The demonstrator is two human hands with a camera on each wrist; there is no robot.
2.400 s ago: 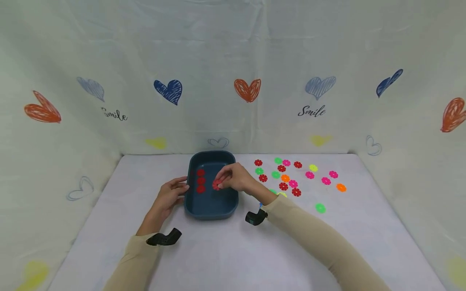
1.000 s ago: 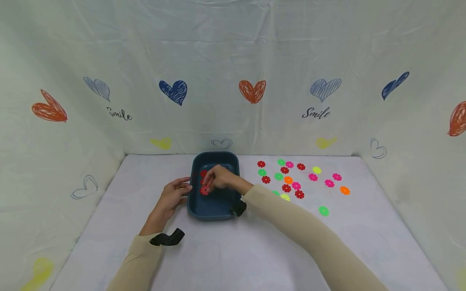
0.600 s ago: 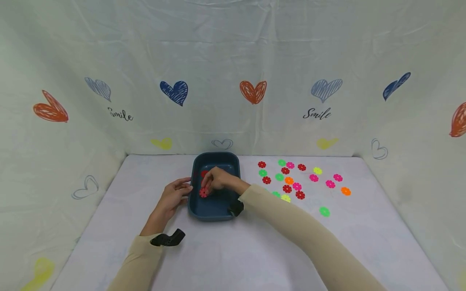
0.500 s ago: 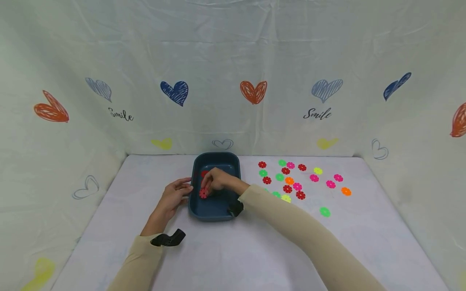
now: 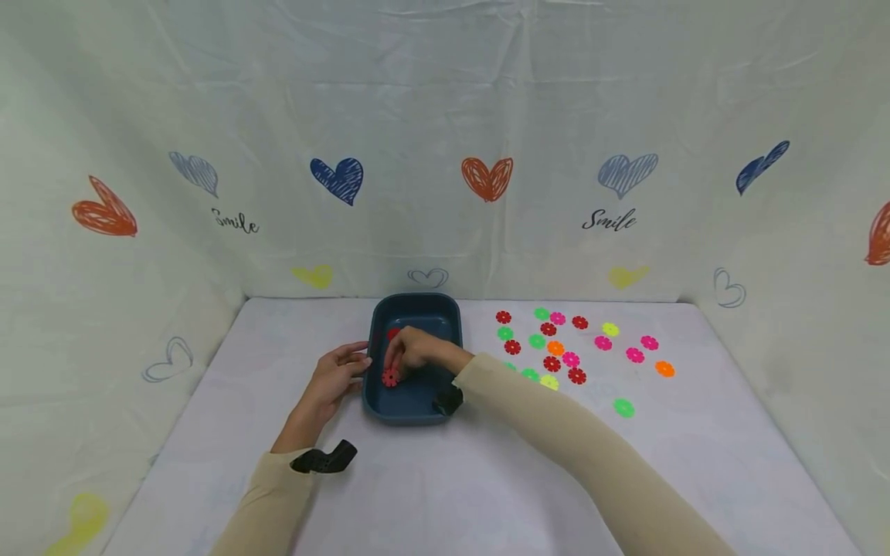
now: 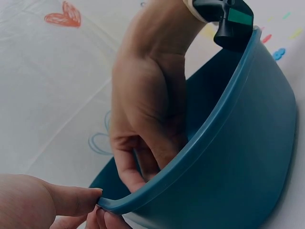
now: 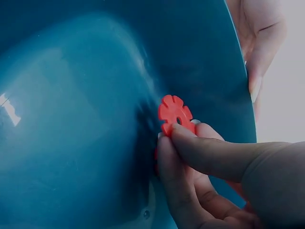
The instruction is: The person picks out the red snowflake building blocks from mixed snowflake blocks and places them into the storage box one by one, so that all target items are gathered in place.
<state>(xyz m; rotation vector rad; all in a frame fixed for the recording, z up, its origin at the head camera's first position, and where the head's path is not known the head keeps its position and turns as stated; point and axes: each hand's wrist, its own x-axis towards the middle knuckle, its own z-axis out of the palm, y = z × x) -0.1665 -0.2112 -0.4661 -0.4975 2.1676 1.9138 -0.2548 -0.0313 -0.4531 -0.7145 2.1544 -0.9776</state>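
Observation:
My right hand (image 5: 419,350) reaches into a dark blue plastic tub (image 5: 406,418). Between thumb and fingertips it pinches a red notched disc (image 7: 174,110) with a hole in its middle, close to the tub's left wall. Just beyond the fingers lies another red disc (image 5: 394,333); others in that row are hidden by the hand. On the tub's left side, my left hand (image 5: 332,380) pinches the rim. In the left wrist view its thumb (image 6: 76,200) presses the rim from above, with fingers below.
Several red discs (image 5: 512,347), green discs (image 5: 623,408), pink discs (image 5: 635,355), orange discs (image 5: 664,368) and yellow discs (image 5: 610,330) lie scattered on the white table (image 5: 431,494) right of the tub. A white curtain (image 5: 410,116) with printed hearts stands behind.
My right hand has carried the red disc leftward across the tub, then slightly toward me, low along the left wall. My left hand stays at the rim.

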